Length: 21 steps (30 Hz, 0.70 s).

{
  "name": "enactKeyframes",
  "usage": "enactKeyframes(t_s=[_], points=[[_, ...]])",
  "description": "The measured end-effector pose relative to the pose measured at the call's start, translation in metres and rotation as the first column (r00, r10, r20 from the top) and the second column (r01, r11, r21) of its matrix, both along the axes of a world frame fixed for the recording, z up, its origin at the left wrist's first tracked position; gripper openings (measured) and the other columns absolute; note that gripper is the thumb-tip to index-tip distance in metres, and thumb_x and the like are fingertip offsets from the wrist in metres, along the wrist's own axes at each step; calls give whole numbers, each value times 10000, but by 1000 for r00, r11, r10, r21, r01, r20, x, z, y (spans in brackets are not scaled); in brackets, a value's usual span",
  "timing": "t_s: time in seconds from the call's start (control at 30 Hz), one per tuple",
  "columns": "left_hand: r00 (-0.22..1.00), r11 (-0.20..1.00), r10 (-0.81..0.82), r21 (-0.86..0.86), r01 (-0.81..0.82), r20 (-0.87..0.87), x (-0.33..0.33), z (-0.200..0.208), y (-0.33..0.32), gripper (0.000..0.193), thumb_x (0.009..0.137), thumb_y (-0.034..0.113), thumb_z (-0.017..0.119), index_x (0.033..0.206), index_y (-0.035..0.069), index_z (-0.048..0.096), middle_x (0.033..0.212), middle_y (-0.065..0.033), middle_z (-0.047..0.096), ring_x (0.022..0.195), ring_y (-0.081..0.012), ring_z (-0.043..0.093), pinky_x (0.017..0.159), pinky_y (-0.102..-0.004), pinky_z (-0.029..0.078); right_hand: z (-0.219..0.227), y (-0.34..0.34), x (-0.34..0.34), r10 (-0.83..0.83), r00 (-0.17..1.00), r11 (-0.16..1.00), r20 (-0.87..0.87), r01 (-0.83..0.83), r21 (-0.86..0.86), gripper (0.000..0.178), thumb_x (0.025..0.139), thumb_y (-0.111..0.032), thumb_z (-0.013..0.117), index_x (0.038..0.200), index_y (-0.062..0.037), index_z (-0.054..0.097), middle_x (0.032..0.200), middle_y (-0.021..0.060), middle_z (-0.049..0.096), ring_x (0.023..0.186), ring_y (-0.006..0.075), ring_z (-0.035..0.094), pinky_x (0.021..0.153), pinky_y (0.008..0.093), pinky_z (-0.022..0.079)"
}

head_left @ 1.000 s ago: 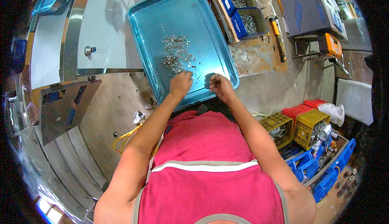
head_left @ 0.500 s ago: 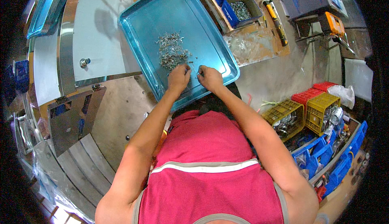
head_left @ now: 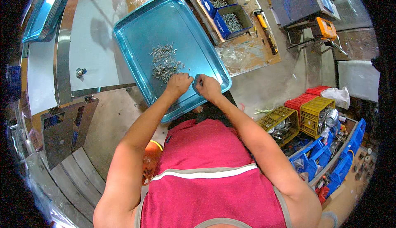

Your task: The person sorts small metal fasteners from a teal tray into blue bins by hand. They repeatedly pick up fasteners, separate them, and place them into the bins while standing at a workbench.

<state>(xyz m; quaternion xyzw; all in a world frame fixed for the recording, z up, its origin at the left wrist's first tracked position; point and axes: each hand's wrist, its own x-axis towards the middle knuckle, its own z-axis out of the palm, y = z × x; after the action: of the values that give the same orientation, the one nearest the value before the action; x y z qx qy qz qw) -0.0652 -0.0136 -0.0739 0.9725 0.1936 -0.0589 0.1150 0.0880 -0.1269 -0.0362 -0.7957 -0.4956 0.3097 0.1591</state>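
Note:
A blue metal tray (head_left: pixel 165 22) lies before me, tilted in the view. Inside it, left of its middle, is a loose heap of small silvery fasteners (head_left: pixel 164 65), perhaps screws or rivets. My left hand (head_left: pixel 179 84) is closed over the near side of the tray, right by the heap, with its fingertips pinched. Just to its right, my right hand (head_left: pixel 209 88) is closed too, thumb and fingers pressed together. The two hands are a small gap apart. Whatever sits in either set of fingers is too small and hidden to name.
Blue bins (head_left: pixel 233 20) of small metal parts stand beyond the tray's right side, beside a yellow-and-black hand tool (head_left: pixel 266 31) on a wooden board. Yellow crates (head_left: pixel 315 116) and blue bins sit at the right. A metal cabinet (head_left: pixel 93 34) stands at the left.
The view has shifted, so tray and surroundings appear further left. My hands remain pinched; the left is now turned with its back up, and both lie closer to the tray's near edge.

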Motion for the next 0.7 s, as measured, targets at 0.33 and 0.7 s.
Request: enactKeyframes(t_s=[0.33,0.7], points=[[595,-703,665,-645,298,-450,1,25,37,160,1014,207,542,981,114,668,953,-40,712,867,-247,699,791,-433,590,-22,6,-4,194,981,979,17,-192,-71,289,881,-302,701,1032,-74,610,857,161,717,848,386,706,724,522,544],[529,-695,714,-553,460,-458,49,101,48,281,1026,234,511,1076,16,681,1083,-162,722,1011,-326,684,961,-489,551,-35,13,-10,136,991,991,18,-136,12,212,901,-230,632,991,-51,563,885,182,702,826,403,696,708,531,548]])
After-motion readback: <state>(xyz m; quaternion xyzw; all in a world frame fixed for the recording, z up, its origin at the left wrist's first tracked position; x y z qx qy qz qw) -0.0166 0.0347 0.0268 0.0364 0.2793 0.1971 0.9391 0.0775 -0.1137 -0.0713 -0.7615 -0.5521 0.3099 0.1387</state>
